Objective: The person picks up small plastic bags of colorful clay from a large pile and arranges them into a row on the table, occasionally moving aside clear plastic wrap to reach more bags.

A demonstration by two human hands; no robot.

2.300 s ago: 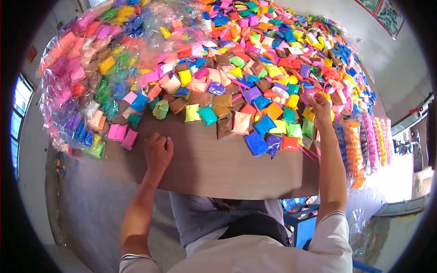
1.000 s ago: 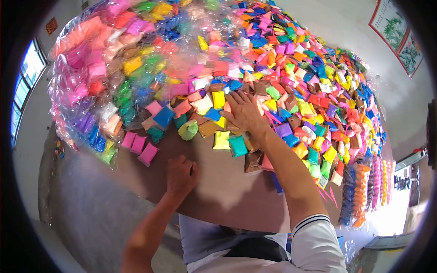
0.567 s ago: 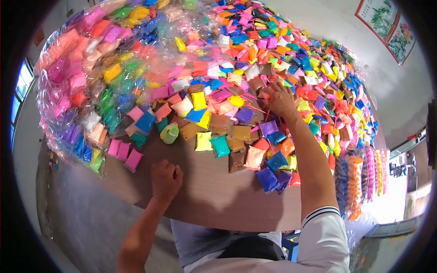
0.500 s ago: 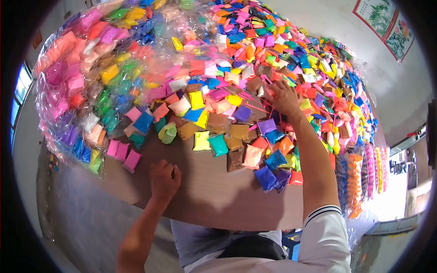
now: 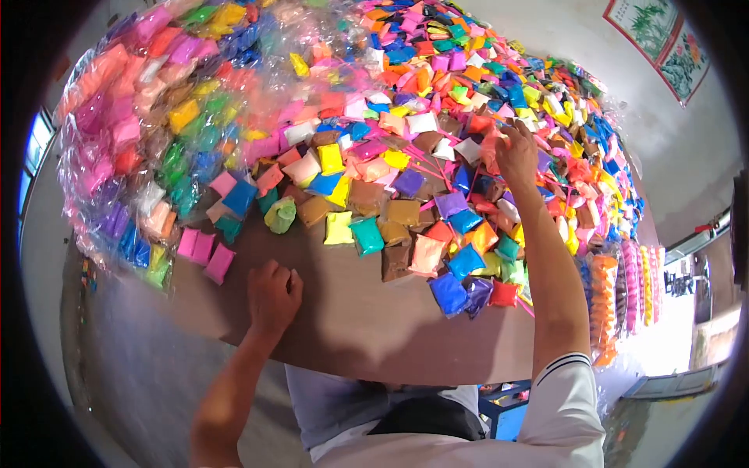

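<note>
My left hand (image 5: 273,296) rests on the bare brown tabletop near the front edge, its fingers curled into a loose fist with nothing visible in them. Three pink packets (image 5: 204,251) lie a little beyond it to the left. My right hand (image 5: 516,156) is stretched into the heap of small colored packets, with bent fingers closed on a coral packet (image 5: 489,150); the fingertips are partly hidden. Thin pink sticks (image 5: 427,165) lie among the packets to its left. Nearer me are a blue packet (image 5: 449,293) and a red packet (image 5: 504,294).
Large clear plastic bags (image 5: 117,148) full of packets cover the left side of the table (image 5: 343,312). Strips of wrapped packets (image 5: 603,308) hang over the right edge. A blue stool (image 5: 509,417) stands beneath the table. Pictures (image 5: 659,43) hang on the wall.
My right hand has moved right and slightly away from me across the heap, and several packets near it have shifted. My left hand stays curled in nearly the same spot.
</note>
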